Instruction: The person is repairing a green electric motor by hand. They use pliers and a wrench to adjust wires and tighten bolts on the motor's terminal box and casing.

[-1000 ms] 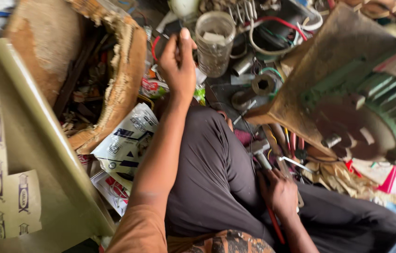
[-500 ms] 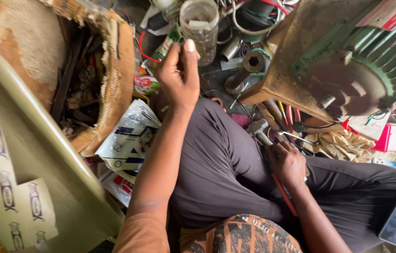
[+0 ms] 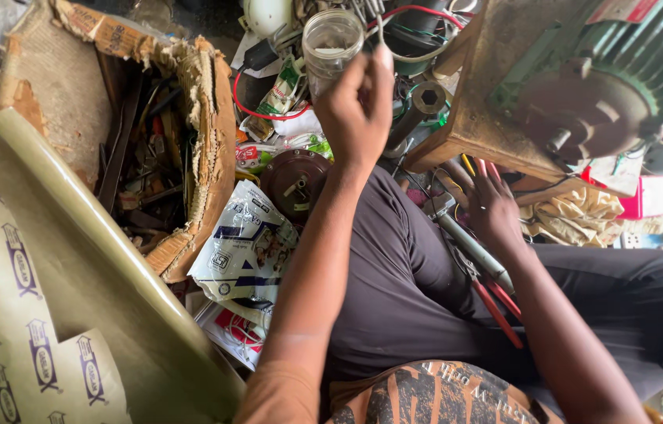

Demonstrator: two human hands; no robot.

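My left hand (image 3: 357, 110) is stretched forward with its back to the camera, fingers curled and thumb tip up beside a clear plastic jar (image 3: 331, 39) and some thin metal wires (image 3: 375, 12). What the fingers hold, if anything, is hidden. My right hand (image 3: 496, 206) lies lower right with fingers spread over loose tools at the foot of a wooden block (image 3: 473, 118) carrying a green electric motor (image 3: 622, 71). A grey-handled tool (image 3: 469, 245) and red-handled pliers (image 3: 498, 312) run from under that hand across my dark trousers (image 3: 402, 290).
A torn cardboard box (image 3: 206, 118) of dark metal tools stands at the left. A roll of printed beige sheet (image 3: 72, 259) crosses in front of it. A round brown motor cover (image 3: 296, 182), plastic packets (image 3: 249, 247), red wire, a hex socket (image 3: 429, 98) and a crumpled cloth (image 3: 575, 216) crowd the floor.
The view has shifted and my left hand has reached further forward to the jar and wires. My right hand has slid up from my leg onto the tools by the wooden block.
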